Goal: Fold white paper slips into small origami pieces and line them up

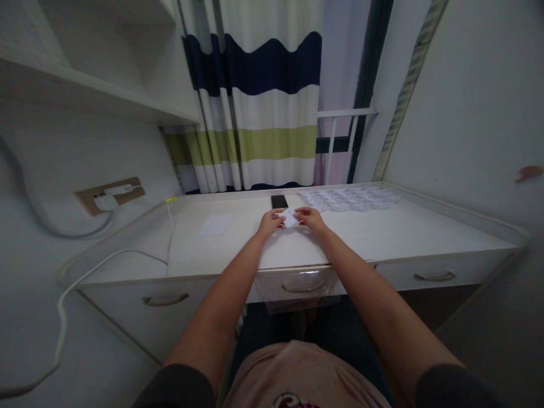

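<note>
Between my two hands is a small folded piece of white paper, held just above the desk. My left hand pinches its left side, and my right hand grips the right side with fingers curled. Right behind the paper lies a black phone, flat on the desk. A stack of square white paper sheets rests to the left of my left hand. Beyond my right hand, many small folded white paper pieces are laid out in rows.
The white desk has a raised rim and drawers with handles. A clear plastic sheet hangs over the middle drawer's front. White cables run along the left side from a wall socket. A striped curtain hangs behind.
</note>
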A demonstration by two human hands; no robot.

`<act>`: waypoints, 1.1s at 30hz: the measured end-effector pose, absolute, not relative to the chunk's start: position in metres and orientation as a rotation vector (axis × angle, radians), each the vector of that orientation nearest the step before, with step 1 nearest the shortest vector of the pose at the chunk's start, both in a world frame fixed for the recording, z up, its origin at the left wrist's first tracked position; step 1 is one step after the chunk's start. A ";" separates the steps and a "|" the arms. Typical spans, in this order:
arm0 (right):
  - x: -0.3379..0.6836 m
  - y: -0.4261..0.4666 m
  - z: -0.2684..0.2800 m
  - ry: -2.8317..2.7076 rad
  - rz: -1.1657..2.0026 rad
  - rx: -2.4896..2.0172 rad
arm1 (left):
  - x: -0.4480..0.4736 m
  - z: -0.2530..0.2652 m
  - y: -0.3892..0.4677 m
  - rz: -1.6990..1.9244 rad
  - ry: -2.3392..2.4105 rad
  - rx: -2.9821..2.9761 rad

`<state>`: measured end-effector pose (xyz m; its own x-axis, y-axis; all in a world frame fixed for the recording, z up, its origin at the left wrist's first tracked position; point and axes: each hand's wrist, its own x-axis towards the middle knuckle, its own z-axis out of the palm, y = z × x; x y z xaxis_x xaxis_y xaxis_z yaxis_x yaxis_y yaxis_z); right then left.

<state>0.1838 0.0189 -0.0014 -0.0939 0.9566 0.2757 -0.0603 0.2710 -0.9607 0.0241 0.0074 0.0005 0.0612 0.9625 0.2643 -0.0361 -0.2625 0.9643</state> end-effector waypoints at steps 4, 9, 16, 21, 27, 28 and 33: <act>0.186 0.019 -0.003 -1.401 1.098 -0.867 | 0.023 0.003 0.006 1.404 1.001 1.389; 0.185 0.016 -0.003 -1.416 1.144 -0.844 | 0.020 0.004 0.005 1.436 1.005 1.379; 0.186 0.019 -0.003 -1.403 1.093 -0.807 | 0.021 0.004 0.004 1.443 0.940 1.414; 0.187 0.020 -0.003 -1.392 1.065 -0.767 | 0.020 0.006 0.002 1.434 0.874 1.422; 0.186 0.019 -0.001 -1.373 1.029 -0.767 | 0.021 0.009 0.000 1.446 0.845 1.378; 0.186 0.018 0.000 -1.372 1.026 -0.772 | 0.021 0.009 -0.001 1.448 0.846 1.373; 0.186 0.019 0.000 -1.364 1.029 -0.798 | 0.021 0.009 -0.002 1.444 0.851 1.365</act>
